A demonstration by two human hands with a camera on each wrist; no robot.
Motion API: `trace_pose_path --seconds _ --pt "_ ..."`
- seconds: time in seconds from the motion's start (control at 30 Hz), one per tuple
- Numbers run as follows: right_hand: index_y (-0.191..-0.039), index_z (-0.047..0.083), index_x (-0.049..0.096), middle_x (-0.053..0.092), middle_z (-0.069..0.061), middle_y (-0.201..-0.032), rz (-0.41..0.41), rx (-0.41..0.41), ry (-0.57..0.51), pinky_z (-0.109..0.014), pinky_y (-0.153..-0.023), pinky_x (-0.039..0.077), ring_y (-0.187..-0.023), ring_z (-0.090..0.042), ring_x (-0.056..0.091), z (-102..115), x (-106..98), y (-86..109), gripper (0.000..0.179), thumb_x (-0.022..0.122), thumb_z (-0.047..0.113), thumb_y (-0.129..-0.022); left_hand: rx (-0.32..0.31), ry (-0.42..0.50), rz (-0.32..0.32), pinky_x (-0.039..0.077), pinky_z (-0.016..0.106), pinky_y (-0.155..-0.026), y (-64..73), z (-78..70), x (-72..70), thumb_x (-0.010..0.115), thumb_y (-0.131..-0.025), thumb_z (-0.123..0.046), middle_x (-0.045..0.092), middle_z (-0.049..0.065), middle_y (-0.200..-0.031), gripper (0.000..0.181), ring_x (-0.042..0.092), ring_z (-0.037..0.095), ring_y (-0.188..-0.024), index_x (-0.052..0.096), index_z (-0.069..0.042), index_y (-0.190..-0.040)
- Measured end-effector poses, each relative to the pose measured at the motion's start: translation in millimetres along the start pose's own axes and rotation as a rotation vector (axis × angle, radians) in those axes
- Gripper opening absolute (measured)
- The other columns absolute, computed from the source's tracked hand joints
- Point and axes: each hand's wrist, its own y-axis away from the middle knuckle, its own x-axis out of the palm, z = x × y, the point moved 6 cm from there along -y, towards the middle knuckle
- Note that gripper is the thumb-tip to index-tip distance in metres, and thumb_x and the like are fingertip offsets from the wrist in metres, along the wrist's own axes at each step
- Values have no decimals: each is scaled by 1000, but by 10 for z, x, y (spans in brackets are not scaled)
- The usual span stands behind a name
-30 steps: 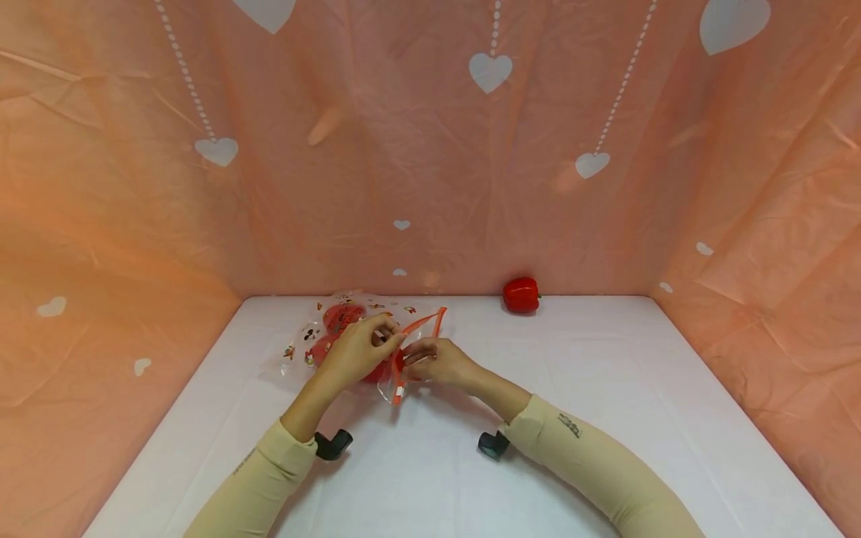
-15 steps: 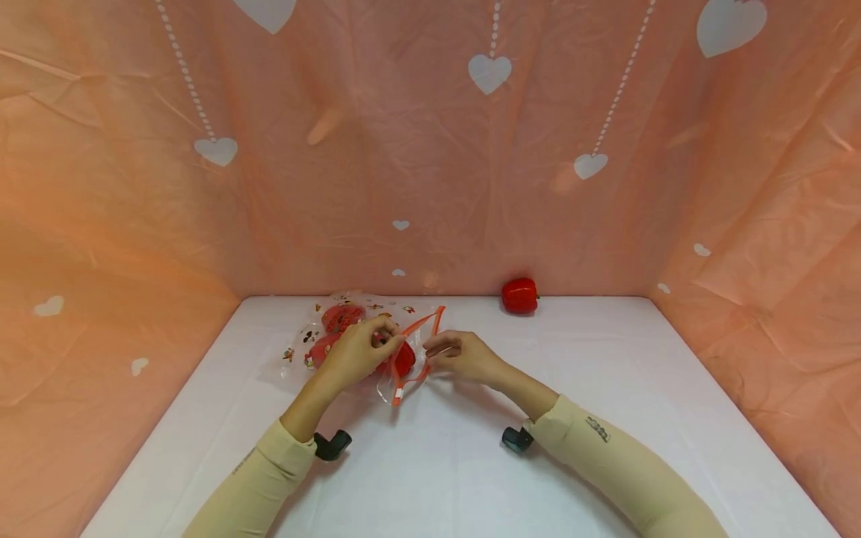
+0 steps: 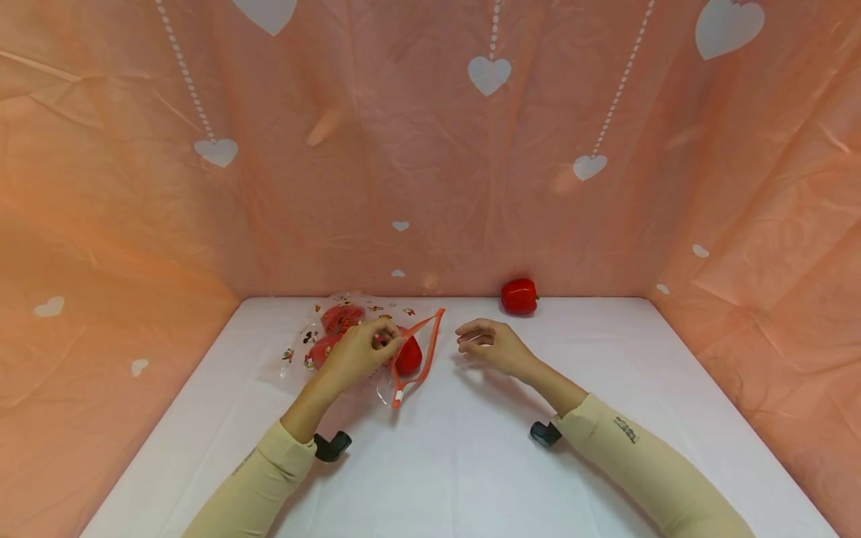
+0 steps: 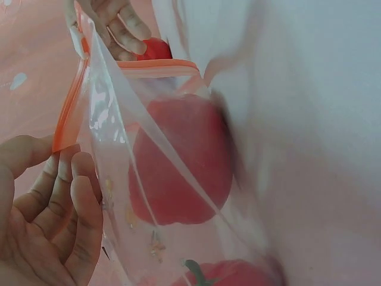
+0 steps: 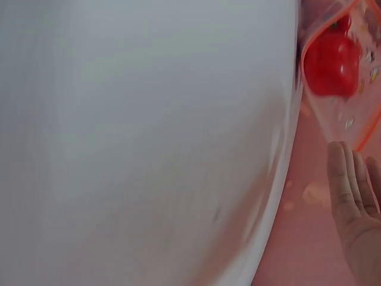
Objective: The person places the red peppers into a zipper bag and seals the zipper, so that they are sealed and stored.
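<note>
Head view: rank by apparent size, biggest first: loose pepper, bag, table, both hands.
1. Table
2. Bag
3. Left hand and right hand: look about alike, so not ranked
4. Loose pepper, which sits at the far edge, so distance shrinks it somewhat

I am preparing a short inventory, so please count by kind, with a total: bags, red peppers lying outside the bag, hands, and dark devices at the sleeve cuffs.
Clear bag: 1
Red pepper outside the bag: 1
Hands: 2 (left hand, right hand)
Dark devices: 2 (left device, right device)
Total: 6
</note>
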Motion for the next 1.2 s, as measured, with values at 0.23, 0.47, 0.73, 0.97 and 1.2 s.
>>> trace_pose_path --seconds 0.23,0.47,0.73,0.97,1.2 --pt "-132 -9 65 73 -25 -122 -101 -6 67 -16 -89 55 -110 -35 73 -89 -316 -14 34 72 5 -102 -8 2 4 56 31 -73 11 -7 3 78 -101 -23 75 -1 -97 10 65 16 -81 72 -15 -105" --pt "-126 -5 69 71 -29 -124 -223 -73 174 -30 -95 59 -112 -40 71 -73 -616 -60 30 77 6 -99 -15 7 7 58 32 -74 15 -1 2 78 -101 -23 75 0 -99 11 65 16 -83 72 -15 -105" --pt "-132 -6 64 66 -27 -132 -351 -30 284 -56 -105 54 -116 -43 67 -178 -863 -102 40 78 8 -98 -16 3 9 58 32 -75 22 -3 0 78 -101 -23 74 0 -98 11 65 16 -82 72 -15 -106" --pt "-132 -7 63 64 -28 -134 -411 -23 335 -57 -104 54 -120 -45 63 -212 -1026 -165 39 76 8 -99 -7 0 8 57 32 -75 19 -29 -16 77 -101 -24 75 0 -99 12 65 16 -83 72 -14 -106" --pt "-141 -6 57 56 -30 -143 -447 43 322 -59 -109 50 -129 -48 56 -268 -1171 -212 44 71 9 -102 -17 4 10 56 31 -75 14 -12 -15 77 -102 -24 74 0 -99 12 63 18 -84 72 -15 -107"
